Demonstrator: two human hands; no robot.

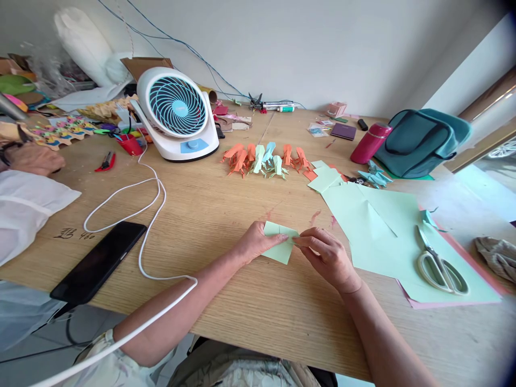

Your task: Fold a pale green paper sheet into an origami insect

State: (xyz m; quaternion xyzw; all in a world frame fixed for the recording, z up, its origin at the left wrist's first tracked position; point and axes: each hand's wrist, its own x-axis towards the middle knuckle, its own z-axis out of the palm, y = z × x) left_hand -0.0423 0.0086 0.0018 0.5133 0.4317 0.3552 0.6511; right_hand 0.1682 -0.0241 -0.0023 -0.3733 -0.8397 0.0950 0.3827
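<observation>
Writing: dark handwritten marks (74,234) are seen on the tabletop (226,301) at the left, not legible.
Phone (99,262): laid face up beside a white cable (151,215).
Fan (177,114): stood behind, with folded paper figures (266,159) to its right.
Left hand (258,242): its grip is closed on the green paper piece (280,243), held against the tabletop.
Right hand (328,258): the same piece is pinched at its right edge.
Green sheets (387,231): spread to the right, with scissors (439,263) laid on them.

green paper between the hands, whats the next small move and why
Probably press the fold flat against the wooden table. The small light green folded paper piece is pinched at both ends, by the left hand and the right hand, and its upper flap looks only loosely creased. The finished orange and green folded paper figures behind show sharp edges.
</observation>
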